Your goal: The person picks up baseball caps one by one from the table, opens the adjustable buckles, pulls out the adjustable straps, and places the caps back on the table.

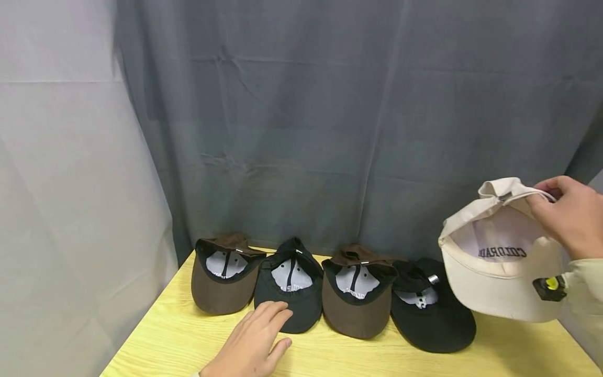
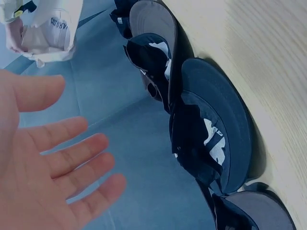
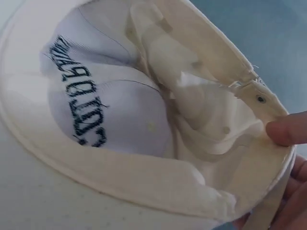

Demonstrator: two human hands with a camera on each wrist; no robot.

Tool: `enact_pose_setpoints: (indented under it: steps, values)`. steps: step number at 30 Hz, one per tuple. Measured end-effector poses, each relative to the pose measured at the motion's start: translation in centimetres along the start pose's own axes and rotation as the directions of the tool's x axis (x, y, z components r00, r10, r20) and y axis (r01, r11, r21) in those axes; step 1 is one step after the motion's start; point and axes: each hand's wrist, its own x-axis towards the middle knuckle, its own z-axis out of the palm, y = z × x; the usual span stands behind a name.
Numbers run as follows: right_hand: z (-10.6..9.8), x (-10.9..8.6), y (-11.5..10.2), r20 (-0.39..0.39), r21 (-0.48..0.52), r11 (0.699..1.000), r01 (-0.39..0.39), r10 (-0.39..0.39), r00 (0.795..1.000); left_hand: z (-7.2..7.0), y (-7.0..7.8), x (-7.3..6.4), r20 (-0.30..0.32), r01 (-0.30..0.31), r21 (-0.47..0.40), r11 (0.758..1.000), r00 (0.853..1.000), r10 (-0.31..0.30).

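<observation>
My right hand (image 1: pixel 572 209) holds a cream baseball cap (image 1: pixel 499 296) by its back strap, above the table's right side. The thumb (image 3: pixel 288 132) presses inside the band in the right wrist view. Inside the crown, dark lettering shows reversed. My left hand (image 1: pixel 256 337), fingers apart and holding nothing, hovers in front of a black cap (image 1: pixel 303 317). In a row lie a brown cap (image 1: pixel 223 293) at far left, that black cap, another brown cap (image 1: pixel 355 317) and another black cap (image 1: pixel 440 327). Their brims face me, with their hollow insides showing.
The caps lie on a pale yellow wood-grain table (image 1: pixel 155 335). A grey curtain (image 1: pixel 292 131) hangs right behind it, and a whitish cloth (image 1: pixel 70 183) hangs along the left side. The row's neighbouring caps touch or slightly overlap.
</observation>
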Motion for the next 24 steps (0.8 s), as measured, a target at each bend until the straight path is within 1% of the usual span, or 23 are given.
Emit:
enact_pose_setpoints:
  steps: [3,5,10,13,17,19,21,24]
  values:
    - [0.3,-0.5,-2.8,0.021,-0.026,0.998,0.057,-0.057,0.998,-0.1,-0.1,0.1,-0.018,0.000,0.007,1.000,1.000,0.000]
    - [0.9,-1.0,-4.3,0.030,-0.005,0.995,0.103,-0.102,0.994,-0.1,-0.1,0.1,-0.029,-0.003,0.011,1.000,1.000,0.004]
    - [2.6,-2.9,-6.9,0.059,0.066,0.980,0.188,-0.192,0.980,-0.2,-0.5,0.2,-0.053,-0.009,0.014,1.000,0.999,0.009]
    - [3.7,-4.1,-8.2,0.057,0.101,0.971,0.218,-0.224,0.973,-0.4,-0.7,0.7,-0.098,-0.010,0.018,1.000,0.995,0.012]
    - [5.1,-5.1,-9.9,0.041,0.144,0.953,0.267,-0.276,0.960,-0.7,-0.7,2.1,-0.169,-0.019,0.008,1.000,0.985,0.020]
    - [5.9,-5.4,-10.8,0.033,0.163,0.942,0.294,-0.303,0.952,-0.8,-0.8,3.1,-0.189,-0.020,-0.003,1.000,0.982,0.019]
    - [6.6,-5.7,-11.7,0.028,0.180,0.934,0.309,-0.319,0.947,-0.9,-0.8,4.2,-0.184,-0.016,-0.011,1.000,0.983,0.014]
    - [7.5,-6.4,-12.7,0.038,0.213,0.926,0.311,-0.326,0.945,-1.1,-0.8,5.9,-0.151,-0.010,-0.013,1.000,0.988,0.008]
